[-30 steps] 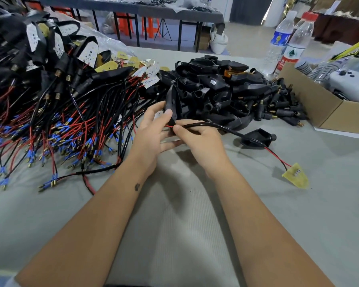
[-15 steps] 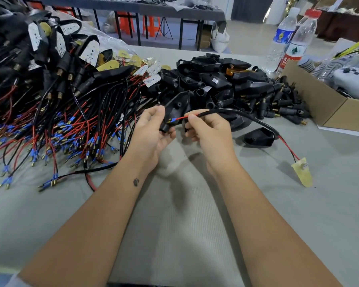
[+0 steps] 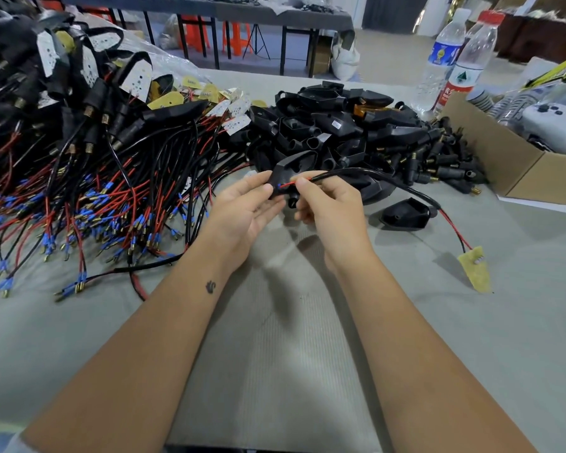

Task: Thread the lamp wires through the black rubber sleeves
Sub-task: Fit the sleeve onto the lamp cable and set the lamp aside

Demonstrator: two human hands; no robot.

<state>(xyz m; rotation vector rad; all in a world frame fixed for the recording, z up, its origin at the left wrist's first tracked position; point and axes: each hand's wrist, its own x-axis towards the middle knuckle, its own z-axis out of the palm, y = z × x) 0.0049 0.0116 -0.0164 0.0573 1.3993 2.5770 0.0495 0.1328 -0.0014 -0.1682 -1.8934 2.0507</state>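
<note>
A grey cloth-covered table carried a heap of red and black wired leads at ten o'clock, a pile of black rubber sleeves at twelve, a cardboard box and two water bottles at two.

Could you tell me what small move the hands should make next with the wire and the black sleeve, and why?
Probably push the wire on into the sleeve. The right hand pinches the thin red wire with its blue-tipped end just behind the tip, and that tip sits at the black rubber sleeve gripped by the left hand. Red wire shows between fingers and sleeve, so it seems not yet through.
</note>
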